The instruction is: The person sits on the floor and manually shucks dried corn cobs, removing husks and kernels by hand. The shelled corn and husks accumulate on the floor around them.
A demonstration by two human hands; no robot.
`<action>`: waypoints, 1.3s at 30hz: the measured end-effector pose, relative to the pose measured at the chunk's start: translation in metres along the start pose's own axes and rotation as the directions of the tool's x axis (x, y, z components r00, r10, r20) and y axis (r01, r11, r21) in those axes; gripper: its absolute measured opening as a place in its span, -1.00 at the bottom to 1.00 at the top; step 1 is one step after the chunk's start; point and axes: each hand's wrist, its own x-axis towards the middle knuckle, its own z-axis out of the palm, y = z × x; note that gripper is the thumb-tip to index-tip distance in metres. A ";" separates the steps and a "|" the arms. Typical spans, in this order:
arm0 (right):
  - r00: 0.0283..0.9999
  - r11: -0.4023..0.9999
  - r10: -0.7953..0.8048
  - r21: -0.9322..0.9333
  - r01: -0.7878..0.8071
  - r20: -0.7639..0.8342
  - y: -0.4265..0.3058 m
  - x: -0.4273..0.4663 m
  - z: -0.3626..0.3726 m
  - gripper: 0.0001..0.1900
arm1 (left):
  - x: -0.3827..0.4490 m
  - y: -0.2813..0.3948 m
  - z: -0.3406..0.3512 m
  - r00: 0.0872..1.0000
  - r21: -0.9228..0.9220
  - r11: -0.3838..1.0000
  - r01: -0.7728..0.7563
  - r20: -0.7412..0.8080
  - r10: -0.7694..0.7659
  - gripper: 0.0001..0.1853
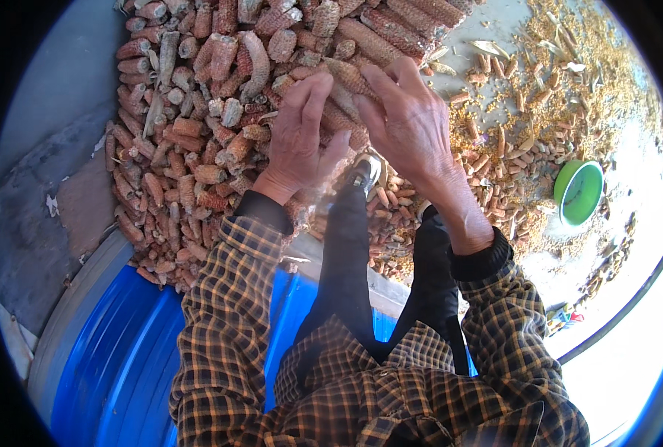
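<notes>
A large heap of bare, reddish corn cobs point(186, 134) lies before me. Over its right part is my left hand point(303, 125), its fingers curled and spread apart from the thumb; whether it touches a cob is unclear. Close by on the right, my right hand point(412, 114) has its thumb and bent fingers at the end of a pale tan cob point(349, 77), which points up-left between the hands. The fingers partly hide that end, so I cannot tell how firmly it is held. Longer cobs point(379, 39) lie stacked just beyond the hands.
Loose yellow kernels point(555, 120), short cob pieces and husks are scattered on the floor at right, around a green plastic basin point(579, 193). Blue corrugated sheet point(125, 352) is at lower left, beside a grey wall point(58, 84). My shoe point(369, 167) stands against the heap.
</notes>
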 end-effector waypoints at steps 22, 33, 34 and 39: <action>0.984 0.943 0.131 0.321 -0.087 -0.117 0.025 -0.044 0.001 -0.64 | -0.001 0.002 0.006 0.984 0.267 0.963 -0.030 0.176 -0.018 -0.39; 0.967 0.943 0.122 0.329 -0.042 -0.225 0.024 -0.040 0.013 -0.64 | -0.004 0.004 0.005 0.986 0.351 0.935 -0.052 0.169 -0.009 -0.47; 0.965 0.939 0.131 0.341 -0.046 -0.229 0.024 -0.040 0.016 -0.64 | -0.004 0.004 0.005 0.986 0.351 0.935 -0.045 0.168 -0.015 -0.48; 0.950 0.924 0.143 0.381 -0.027 -0.279 0.025 -0.042 0.021 -0.62 | -0.002 0.005 0.003 0.979 0.327 0.944 -0.039 0.201 -0.029 -0.48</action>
